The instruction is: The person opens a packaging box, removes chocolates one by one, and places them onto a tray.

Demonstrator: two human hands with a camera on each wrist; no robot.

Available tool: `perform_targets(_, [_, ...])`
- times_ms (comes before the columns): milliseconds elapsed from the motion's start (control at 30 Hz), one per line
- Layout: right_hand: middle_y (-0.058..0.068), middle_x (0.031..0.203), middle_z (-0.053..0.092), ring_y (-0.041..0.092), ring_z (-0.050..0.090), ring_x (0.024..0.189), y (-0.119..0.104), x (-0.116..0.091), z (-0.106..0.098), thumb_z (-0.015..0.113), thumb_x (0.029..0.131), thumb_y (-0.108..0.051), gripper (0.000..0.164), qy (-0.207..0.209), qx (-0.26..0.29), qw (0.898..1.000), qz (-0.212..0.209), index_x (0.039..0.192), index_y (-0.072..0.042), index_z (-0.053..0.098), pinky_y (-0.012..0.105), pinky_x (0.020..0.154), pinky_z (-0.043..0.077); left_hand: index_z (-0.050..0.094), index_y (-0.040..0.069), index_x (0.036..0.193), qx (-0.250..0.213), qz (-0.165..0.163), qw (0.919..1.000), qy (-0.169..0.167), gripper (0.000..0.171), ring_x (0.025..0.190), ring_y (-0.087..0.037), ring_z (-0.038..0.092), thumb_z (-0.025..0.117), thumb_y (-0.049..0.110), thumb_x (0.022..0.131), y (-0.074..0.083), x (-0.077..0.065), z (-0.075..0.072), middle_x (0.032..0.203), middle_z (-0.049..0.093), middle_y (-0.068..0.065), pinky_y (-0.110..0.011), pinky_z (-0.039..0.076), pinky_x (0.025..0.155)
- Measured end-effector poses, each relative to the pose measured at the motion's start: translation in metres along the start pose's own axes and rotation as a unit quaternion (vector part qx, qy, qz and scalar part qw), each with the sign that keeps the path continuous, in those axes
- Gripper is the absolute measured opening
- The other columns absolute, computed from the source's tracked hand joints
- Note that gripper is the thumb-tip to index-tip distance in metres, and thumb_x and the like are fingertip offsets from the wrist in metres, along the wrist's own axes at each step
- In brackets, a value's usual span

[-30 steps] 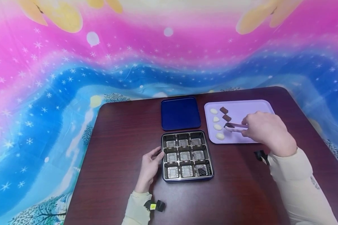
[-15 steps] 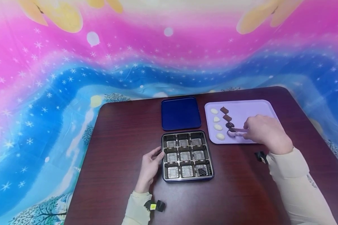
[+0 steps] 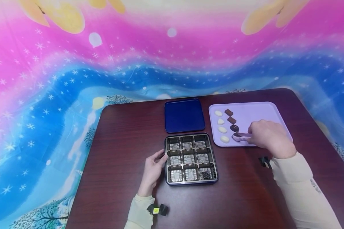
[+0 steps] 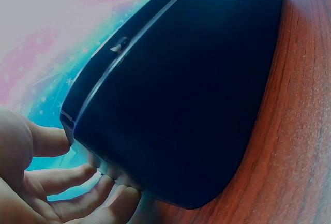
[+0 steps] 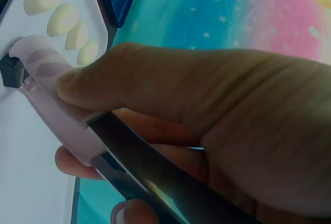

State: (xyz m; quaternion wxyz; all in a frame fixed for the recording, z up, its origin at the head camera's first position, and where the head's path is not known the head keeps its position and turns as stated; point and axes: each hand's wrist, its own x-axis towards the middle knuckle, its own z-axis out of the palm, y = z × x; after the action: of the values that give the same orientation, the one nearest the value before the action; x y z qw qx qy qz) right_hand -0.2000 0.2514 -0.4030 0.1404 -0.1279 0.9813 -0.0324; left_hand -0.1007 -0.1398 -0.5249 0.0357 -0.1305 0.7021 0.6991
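My right hand (image 3: 268, 135) holds a pair of tongs (image 3: 243, 136) with pale pink tips. In the right wrist view the tips of the tongs (image 5: 57, 84) stand around a dark chocolate (image 5: 11, 71); whether it is lifted, I cannot tell. Fingertips of my left hand (image 3: 153, 170) rest against the left side of a dark blue tin (image 3: 192, 183). Its divided insert bears one dark striped chocolate (image 3: 206, 175) in the front right compartment. On the lilac tray (image 3: 261, 111) lie several white chocolates (image 3: 222, 129), two brown rectangular chocolates (image 3: 231, 120) and a dark oval chocolate (image 3: 234, 128).
The blue lid (image 3: 184, 115) lies behind the tin, left of the tray. All stand on a dark red-brown wooden table (image 3: 126, 136). A colourful patterned cloth (image 3: 149, 47) hangs behind the table's far edge.
My right hand and the tongs have moved toward the tray's near edge, from the dark oval chocolate to the dark piece in front of it. My left hand stays at the tin.
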Motion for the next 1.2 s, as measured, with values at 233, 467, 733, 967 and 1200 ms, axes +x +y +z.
perform_targets(233, [0.003,0.069,0.062,0.027,0.057,0.066,-0.001,0.000,0.001,0.073,0.082,-0.029,0.013,-0.013,0.005,1.000,0.014,0.077,-0.017,0.074,0.049,0.056,0.044,0.056,-0.009,0.137,0.003,0.001,1.0000,-0.001,0.043,0.095,-0.022,0.067,0.063,0.007,0.099,0.000,0.000,0.000,0.131,0.062,-0.027,-0.029,0.059,0.070])
perform_targets(467, [0.002,0.068,0.062,0.025,0.056,0.065,-0.002,-0.002,0.001,0.073,0.084,-0.029,0.016,-0.014,0.006,1.000,0.014,0.077,-0.014,0.073,0.048,0.057,0.044,0.057,-0.009,0.136,0.011,0.002,0.9999,0.004,0.042,0.096,-0.022,0.067,0.064,0.006,0.098,0.000,0.001,0.000,0.130,0.063,-0.026,-0.027,0.058,0.069])
perform_targets(733, [0.005,0.074,0.065,0.025,0.056,0.066,-0.008,-0.009,-0.008,0.074,0.086,-0.036,0.026,0.003,-0.005,1.000,0.015,0.092,-0.011,0.076,0.048,0.056,0.045,0.056,-0.009,0.137,0.012,0.001,0.9999,0.005,0.043,0.097,-0.024,0.067,0.064,0.006,0.098,0.000,0.001,0.000,0.131,0.063,-0.026,-0.025,0.058,0.068])
perform_targets(967, [0.005,0.077,0.069,0.024,0.059,0.069,-0.022,-0.025,-0.025,0.077,0.083,-0.037,0.036,0.037,-0.010,0.999,0.002,0.106,-0.010,0.076,0.050,0.054,0.047,0.056,-0.009,0.137,0.016,0.004,0.9999,0.005,0.042,0.098,-0.024,0.067,0.064,0.007,0.098,0.000,0.001,0.001,0.131,0.062,-0.026,-0.025,0.057,0.067])
perform_targets(1200, [-0.001,0.072,0.066,0.025,0.060,0.069,-0.045,-0.046,-0.034,0.076,0.084,-0.036,0.036,0.078,-0.017,0.996,-0.040,0.113,-0.015,0.076,0.048,0.054,0.047,0.057,-0.009,0.137,0.019,0.001,0.9998,0.009,0.042,0.098,-0.024,0.066,0.064,0.007,0.098,0.001,0.000,0.001,0.131,0.062,-0.026,-0.025,0.057,0.068])
